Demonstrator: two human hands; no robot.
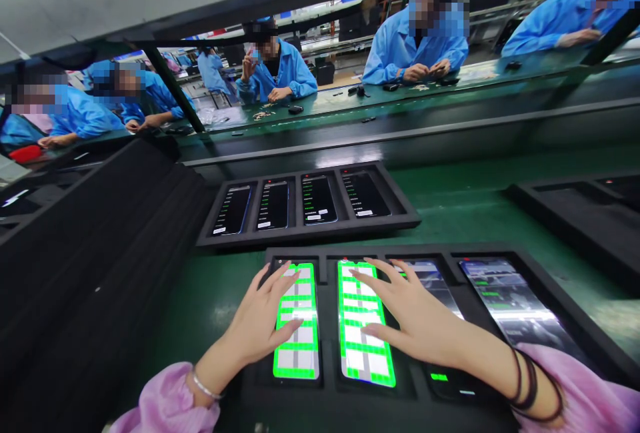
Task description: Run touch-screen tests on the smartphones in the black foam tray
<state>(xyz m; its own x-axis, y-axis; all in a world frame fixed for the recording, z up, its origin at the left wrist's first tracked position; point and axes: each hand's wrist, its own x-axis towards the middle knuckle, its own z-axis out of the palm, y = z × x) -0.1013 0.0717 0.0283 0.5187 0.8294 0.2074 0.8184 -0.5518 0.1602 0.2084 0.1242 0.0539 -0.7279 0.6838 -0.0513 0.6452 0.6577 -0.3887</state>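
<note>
A black foam tray (327,353) lies in front of me with several smartphones in its slots. My left hand (263,316) is over the leftmost smartphone (295,363), fingers spread and fingertips at its lit screen of green and white blocks. Over the second smartphone (367,366), with a similar green and white screen, my right hand (413,313) has its fingers spread too. Whether the fingertips press the glass I cannot tell. My right hand and wrist partly cover a third smartphone (440,286). The rightmost smartphone (520,306) shows a dark, reflective screen with green text.
Behind stands another foam tray (310,236) of smartphones showing dark text lists. A tall stack of black foam trays (100,273) rises at left. At right is one more foam tray (565,213). Co-workers in blue jackets (400,40) sit across the green bench (465,200), beyond a rail.
</note>
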